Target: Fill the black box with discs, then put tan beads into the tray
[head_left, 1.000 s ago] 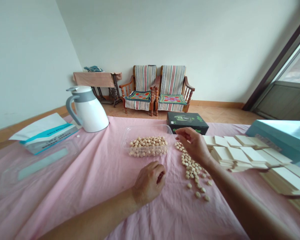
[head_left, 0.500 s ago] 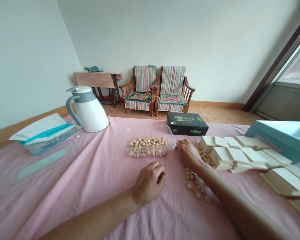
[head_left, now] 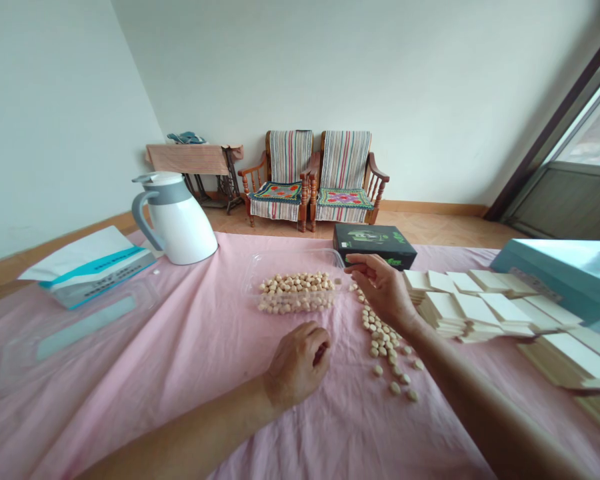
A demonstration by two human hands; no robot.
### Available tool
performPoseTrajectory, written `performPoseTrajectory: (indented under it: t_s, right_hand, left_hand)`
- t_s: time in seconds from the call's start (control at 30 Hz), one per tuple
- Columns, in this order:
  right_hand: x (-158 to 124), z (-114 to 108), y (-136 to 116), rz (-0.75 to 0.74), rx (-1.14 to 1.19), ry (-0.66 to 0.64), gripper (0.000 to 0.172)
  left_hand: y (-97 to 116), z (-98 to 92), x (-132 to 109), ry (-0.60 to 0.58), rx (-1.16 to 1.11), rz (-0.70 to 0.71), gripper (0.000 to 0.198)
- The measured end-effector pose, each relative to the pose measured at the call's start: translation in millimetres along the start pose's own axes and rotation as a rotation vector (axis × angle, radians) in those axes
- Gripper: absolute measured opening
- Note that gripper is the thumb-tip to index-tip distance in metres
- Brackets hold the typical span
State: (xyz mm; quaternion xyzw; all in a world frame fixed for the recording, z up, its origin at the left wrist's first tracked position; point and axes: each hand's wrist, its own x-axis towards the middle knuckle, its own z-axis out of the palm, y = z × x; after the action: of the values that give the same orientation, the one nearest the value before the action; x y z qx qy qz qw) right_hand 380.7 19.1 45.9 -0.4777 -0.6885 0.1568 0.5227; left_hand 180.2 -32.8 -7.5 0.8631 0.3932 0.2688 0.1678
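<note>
My right hand (head_left: 380, 287) is held at the right rim of a clear plastic container (head_left: 250, 283), fingers stretched toward it and slightly apart. A single small piece (head_left: 338, 281) shows just inside that rim, off the fingertips. Small round, beige wooden-looking pieces (head_left: 296, 292) lie heaped in the container. More loose pieces (head_left: 380, 337) are scattered on the cloth below my right hand. My left hand (head_left: 300, 363) rests on the cloth in front of the container, curled into a loose fist; nothing shows in its dark hollow.
Stacks of pale flat tiles (head_left: 480, 307) stand at right, by a light blue box (head_left: 560, 273). A black box (head_left: 375, 245) sits behind the container. At left are a white jug (head_left: 183, 227), a tissue pack (head_left: 97, 267) and a clear lid (head_left: 85, 327) on the pink cloth (head_left: 195, 347).
My right hand has lifted from the loose pieces up to the container's rim, uncovering more of them. One piece now shows inside the rim. The left hand stays put.
</note>
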Motion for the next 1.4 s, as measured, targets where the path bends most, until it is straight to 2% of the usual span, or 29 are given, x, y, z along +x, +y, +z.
performPoseTrajectory:
  t_s: [0.1,0.17,0.4,0.57,0.77,0.87,1.0,1.1,1.17,1.23,1.3,1.4]
  right_hand:
    - [0,-5,4,0.007,-0.197,0.037,0.024]
    - [0,-9,12,0.025,-0.351,0.009,0.021]
    - [-12,0,47,-0.060,-0.718,-0.400,0.041]
    - [-16,6,44,-0.056,-0.875,-0.494,0.026]
    - [-14,2,31,-0.083,-0.877,-0.485,0.017]
    - [-8,-8,28,-0.024,-0.766,-0.354,0.015]
    - [1,-17,22,0.083,-0.474,-0.136,0.016]
    - [4,-16,15,0.103,-0.120,-0.126,0.027]
    - [5,-15,12,0.113,-0.018,-0.119,0.032]
    - [4,-15,14,0.115,-0.125,-0.081,0.026]
    - [3,-16,19,0.082,-0.334,-0.073,0.020]
    - [-1,-15,30,0.019,-0.615,-0.224,0.020]
  left_hand:
    - [0,0.1,0,0.001,0.001,-0.003,0.010]
    - [0,0.2,0,0.007,0.000,-0.001,0.011]
    - [0,2.1,0,0.003,0.017,-0.004,0.011]
    - [0,2.1,1,-0.009,0.022,-0.009,0.012]
    - [0,1.0,0,-0.008,0.016,-0.012,0.011]
    - [-1,1.5,0,-0.005,0.009,-0.008,0.010]
    - [-1,2.1,-1,-0.002,-0.001,-0.002,0.010]
    - [0,1.4,0,-0.003,-0.003,-0.002,0.010]
    - [0,0.5,0,-0.005,-0.003,0.000,0.010]
    - [1,-0.3,0,-0.006,-0.003,0.001,0.010]
    - [1,-0.6,0,0.000,-0.005,0.000,0.010]
    - [0,0.1,0,0.006,-0.001,0.000,0.010]
